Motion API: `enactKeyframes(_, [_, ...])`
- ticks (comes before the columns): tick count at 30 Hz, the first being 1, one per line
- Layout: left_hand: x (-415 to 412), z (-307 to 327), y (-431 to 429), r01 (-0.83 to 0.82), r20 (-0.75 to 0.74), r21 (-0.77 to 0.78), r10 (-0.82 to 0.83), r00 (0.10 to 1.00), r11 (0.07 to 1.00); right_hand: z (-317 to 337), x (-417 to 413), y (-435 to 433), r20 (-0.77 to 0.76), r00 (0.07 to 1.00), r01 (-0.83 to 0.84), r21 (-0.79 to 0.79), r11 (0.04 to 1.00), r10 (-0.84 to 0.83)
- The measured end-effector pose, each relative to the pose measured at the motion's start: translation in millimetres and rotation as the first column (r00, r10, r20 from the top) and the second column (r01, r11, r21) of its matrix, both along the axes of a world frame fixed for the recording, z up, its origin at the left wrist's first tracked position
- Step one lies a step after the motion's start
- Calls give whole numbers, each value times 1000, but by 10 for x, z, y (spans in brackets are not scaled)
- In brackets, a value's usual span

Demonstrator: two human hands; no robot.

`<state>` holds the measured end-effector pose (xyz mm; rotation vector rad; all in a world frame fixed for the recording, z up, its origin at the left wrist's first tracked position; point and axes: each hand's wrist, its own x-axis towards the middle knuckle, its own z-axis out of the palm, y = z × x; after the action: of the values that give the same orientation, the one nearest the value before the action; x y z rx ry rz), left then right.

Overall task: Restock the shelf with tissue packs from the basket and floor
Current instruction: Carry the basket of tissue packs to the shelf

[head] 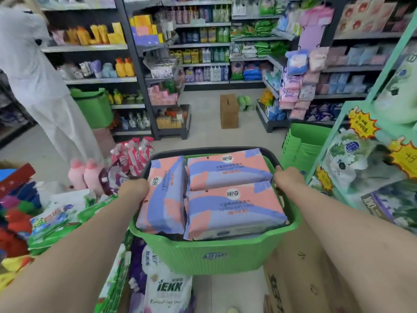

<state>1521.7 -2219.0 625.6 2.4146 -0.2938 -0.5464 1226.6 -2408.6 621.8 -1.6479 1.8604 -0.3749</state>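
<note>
Carrying step: the green basket [214,256] is gripped at opposite rims by the left hand [133,190] and the right hand [288,179], each clamped over its edge; three tissue packs [234,208] are seen lying inside, up to the brim. Next, it is judged, the basket must be set down beside the shelf to be filled, which cannot be identified here, and one hand freed.
</note>
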Motion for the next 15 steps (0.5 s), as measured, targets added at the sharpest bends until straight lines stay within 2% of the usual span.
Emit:
enactKeyframes(3, [169,-65,-638,-27,-44,-10,27,999,1000,-2,110,-602,8,1000,18,12,1000,-18])
enactKeyframes(15, [745,-122,-2661,53,-70,6,-53,996,999,62,631,-2503,24,995,96,6,995,-96])
